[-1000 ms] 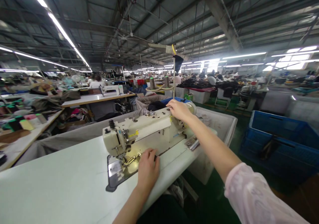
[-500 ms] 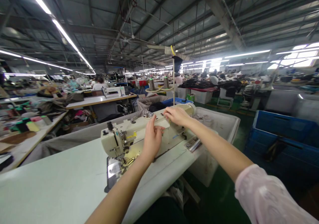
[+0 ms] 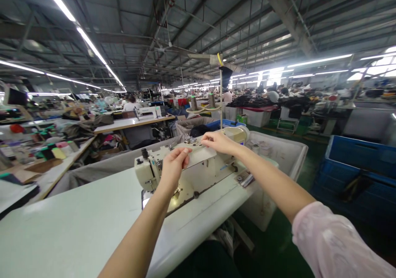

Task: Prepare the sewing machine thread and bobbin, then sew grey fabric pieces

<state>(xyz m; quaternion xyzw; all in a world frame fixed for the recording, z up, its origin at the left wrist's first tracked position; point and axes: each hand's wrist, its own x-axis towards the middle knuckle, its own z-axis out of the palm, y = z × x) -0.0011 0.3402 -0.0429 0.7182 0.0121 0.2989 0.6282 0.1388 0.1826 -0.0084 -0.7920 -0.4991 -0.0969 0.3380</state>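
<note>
1. The sewing machine (image 3: 206, 168) sits in the middle of the frame on a long white worktop (image 3: 77, 220). It is cream, smooth and hard, with a long boxy top arm.
2. The left hand (image 3: 173, 164) is now up at the top edge of the machine. A second ago it lay flat on the worktop by the shiny metal plate. Its fingers are pinched tight together. I cannot tell if something thin is between them.
3. The right hand (image 3: 220, 141) has stayed on top of the machine, near its round right end. Its fingertips are drawn together and touch the top. What they hold, if anything, is too small to see.
4. A soft pink sleeve (image 3: 334, 245) covers the right arm at the lower right.
5. Two grey thread cones (image 3: 194, 103) stand on a stand just behind the machine.
6. A white plastic bin (image 3: 287, 154) sits right of the worktop. Blue crates (image 3: 355, 158) with slotted walls are at the far right.
</note>
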